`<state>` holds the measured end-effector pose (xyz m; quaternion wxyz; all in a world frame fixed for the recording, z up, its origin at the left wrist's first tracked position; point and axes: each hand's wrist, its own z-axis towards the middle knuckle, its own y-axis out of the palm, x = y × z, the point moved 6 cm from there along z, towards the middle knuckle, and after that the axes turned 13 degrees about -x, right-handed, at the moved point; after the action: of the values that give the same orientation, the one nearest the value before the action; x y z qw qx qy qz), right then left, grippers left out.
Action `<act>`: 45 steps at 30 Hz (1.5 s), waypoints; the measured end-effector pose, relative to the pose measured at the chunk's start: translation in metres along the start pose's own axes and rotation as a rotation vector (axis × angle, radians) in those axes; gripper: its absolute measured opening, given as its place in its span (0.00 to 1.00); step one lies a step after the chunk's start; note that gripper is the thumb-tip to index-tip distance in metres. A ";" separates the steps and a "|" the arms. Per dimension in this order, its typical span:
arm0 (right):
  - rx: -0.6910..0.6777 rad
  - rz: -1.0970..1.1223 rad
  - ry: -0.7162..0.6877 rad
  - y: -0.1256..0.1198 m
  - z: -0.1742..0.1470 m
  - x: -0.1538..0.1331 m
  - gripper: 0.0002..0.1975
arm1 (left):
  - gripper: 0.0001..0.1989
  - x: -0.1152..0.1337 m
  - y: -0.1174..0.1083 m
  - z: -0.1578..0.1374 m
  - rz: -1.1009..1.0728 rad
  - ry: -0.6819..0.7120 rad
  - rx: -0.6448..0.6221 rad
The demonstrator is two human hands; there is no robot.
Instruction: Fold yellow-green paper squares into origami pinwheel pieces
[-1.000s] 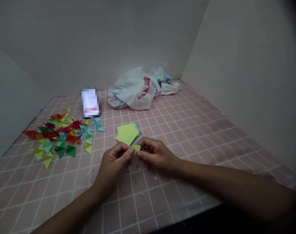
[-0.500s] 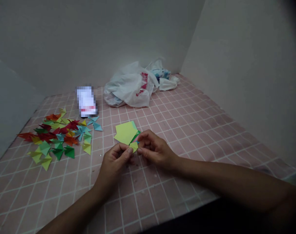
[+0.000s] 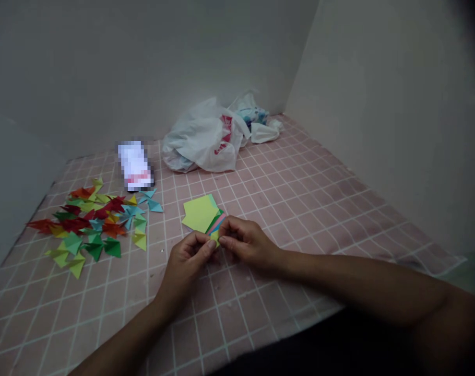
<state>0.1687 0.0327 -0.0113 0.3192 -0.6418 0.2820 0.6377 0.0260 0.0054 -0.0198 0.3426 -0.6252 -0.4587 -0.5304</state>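
Note:
Between my two hands is a small folded piece of yellow paper (image 3: 214, 237), mostly covered by fingers. My left hand (image 3: 190, 253) pinches its left side between thumb and forefinger. On the opposite side, my right hand (image 3: 247, 241) is closed on the paper's right edge, with thumb and bent fingers pressed together. Just beyond the fingertips lies a fanned stack of coloured paper sheets (image 3: 200, 212), yellow on top, with green, pink and blue edges showing. To the left spreads a pile of folded paper pieces (image 3: 94, 245) in red, orange, yellow, green and light blue.
A lit phone (image 3: 135, 166), its screen blurred, lies behind the folded pieces. White plastic bags (image 3: 206, 138) sit by the back wall. Everything rests on a pink checked cloth (image 3: 300, 209), walled at the back and right.
My hands have drawn closer together on the yellow paper, so less of it shows. More pink and blue of the stack is uncovered. The view has shifted slightly.

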 end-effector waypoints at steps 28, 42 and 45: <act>-0.014 -0.176 -0.016 0.002 0.000 -0.002 0.05 | 0.12 0.001 0.003 0.001 0.041 -0.041 -0.057; -0.011 -0.161 0.006 0.003 -0.003 -0.002 0.05 | 0.11 0.003 0.002 0.001 0.070 -0.049 -0.045; -0.034 -0.112 0.030 0.004 -0.002 0.001 0.05 | 0.11 0.000 0.002 0.001 0.042 -0.064 -0.027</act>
<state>0.1666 0.0286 -0.0124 0.3392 -0.6712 0.2398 0.6140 0.0281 0.0061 -0.0199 0.3303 -0.6558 -0.4492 -0.5089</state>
